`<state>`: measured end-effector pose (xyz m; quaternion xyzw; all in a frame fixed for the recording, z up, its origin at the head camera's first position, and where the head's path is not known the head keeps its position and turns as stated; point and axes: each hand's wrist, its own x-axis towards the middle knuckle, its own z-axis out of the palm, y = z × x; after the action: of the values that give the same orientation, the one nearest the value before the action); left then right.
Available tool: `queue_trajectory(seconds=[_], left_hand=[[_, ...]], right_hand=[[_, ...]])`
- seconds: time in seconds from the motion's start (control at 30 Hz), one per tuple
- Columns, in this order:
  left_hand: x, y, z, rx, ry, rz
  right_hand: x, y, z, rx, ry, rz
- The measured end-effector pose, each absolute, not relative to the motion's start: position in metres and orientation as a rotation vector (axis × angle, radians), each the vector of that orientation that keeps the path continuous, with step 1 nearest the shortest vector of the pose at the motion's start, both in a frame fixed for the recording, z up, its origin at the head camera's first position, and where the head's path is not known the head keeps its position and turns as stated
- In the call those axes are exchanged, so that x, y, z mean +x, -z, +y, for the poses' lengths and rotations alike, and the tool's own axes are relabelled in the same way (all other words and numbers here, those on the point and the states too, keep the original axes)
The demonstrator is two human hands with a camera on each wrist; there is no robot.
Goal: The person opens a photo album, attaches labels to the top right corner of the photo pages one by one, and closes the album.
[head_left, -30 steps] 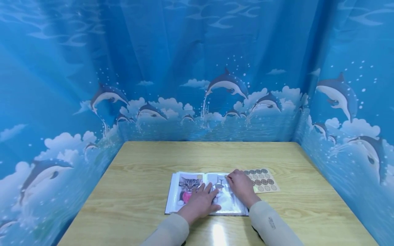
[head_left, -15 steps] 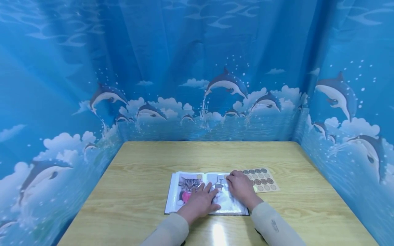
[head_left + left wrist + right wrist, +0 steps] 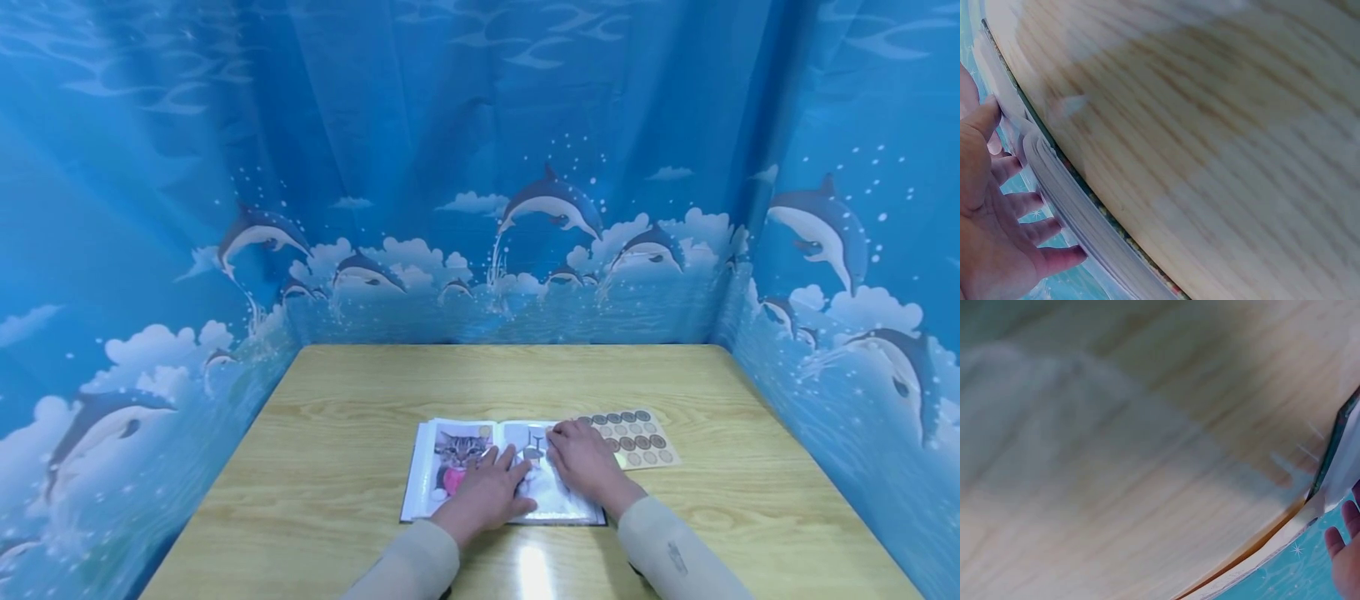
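A photo album [image 3: 416, 492] lies spread on the table, a cat picture [image 3: 461, 446] on its left page and a glossy grey picture [image 3: 532, 442] on its right. My left hand [image 3: 487, 492] rests across the middle with fingers spread; in the left wrist view its fingers [image 3: 1029, 231] touch the top of the pages [image 3: 1079, 219]. Near the right page's upper right corner, the fingertips of my right hand [image 3: 588, 458] press down. What lies under them is hidden. A round gold sticker [image 3: 486, 432] marks the cat picture's corner.
Right of the album lies a sheet of round stickers [image 3: 648, 442] in brown and cream rows, partly behind my right hand. The wooden table [image 3: 360, 392] is enclosed by blue dolphin-print curtains [image 3: 420, 208]. Light glares off the right page.
My right hand's fingertips have gone from a bunched pinch at the page corner to lying flatter there, the hand slightly lower. My left hand has stayed in place.
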<state>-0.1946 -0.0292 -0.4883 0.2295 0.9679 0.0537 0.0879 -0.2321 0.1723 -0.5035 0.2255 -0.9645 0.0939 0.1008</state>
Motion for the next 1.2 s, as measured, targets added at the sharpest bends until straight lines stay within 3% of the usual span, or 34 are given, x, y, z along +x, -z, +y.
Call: queue_trajectory(seconds=[1.2], left_hand=[[-0.1930,0.4876,-0.0304,0.680,-0.180,2.885]], right_hand=[[-0.2250,0.5057,0.1696,0.645,-0.255,-2.930]])
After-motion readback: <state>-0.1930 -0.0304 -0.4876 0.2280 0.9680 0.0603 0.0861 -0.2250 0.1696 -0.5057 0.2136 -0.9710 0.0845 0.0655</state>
